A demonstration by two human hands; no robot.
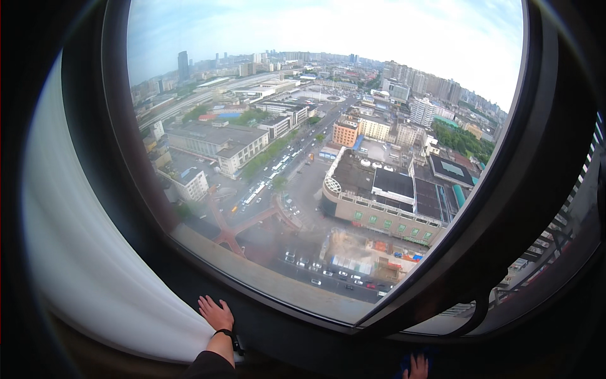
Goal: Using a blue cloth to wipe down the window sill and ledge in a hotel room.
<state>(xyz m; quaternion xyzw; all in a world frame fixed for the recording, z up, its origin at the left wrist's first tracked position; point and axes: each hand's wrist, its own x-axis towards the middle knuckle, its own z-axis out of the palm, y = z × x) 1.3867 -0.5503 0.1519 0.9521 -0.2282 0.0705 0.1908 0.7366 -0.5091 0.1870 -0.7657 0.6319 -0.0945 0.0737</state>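
Down at the lower edge, the left hand (216, 312) lies flat with fingers spread wide on the dark window sill (284, 338), holding nothing; a black wristband (228, 335) circles the wrist and a dark sleeve (207, 365) covers the forearm below it. Just to that hand's left, touching or nearly touching it, hangs the pale curtain (82, 252), which sweeps up along the left side of the view. Well apart, at the bottom right, only the fingertips of the right hand (416, 366) show, resting on something blue (407, 361) that is mostly cut off by the picture's edge; whether the hand grips it or merely presses on it I cannot tell. Directly above both hands rises the big window pane (328, 38) in its dark frame (505, 208), with a curved handle (475, 312) on the frame's lower right, up and to the right of the right hand. Through the glass lies a city seen from high up: rooftops, roads and a pale sky.
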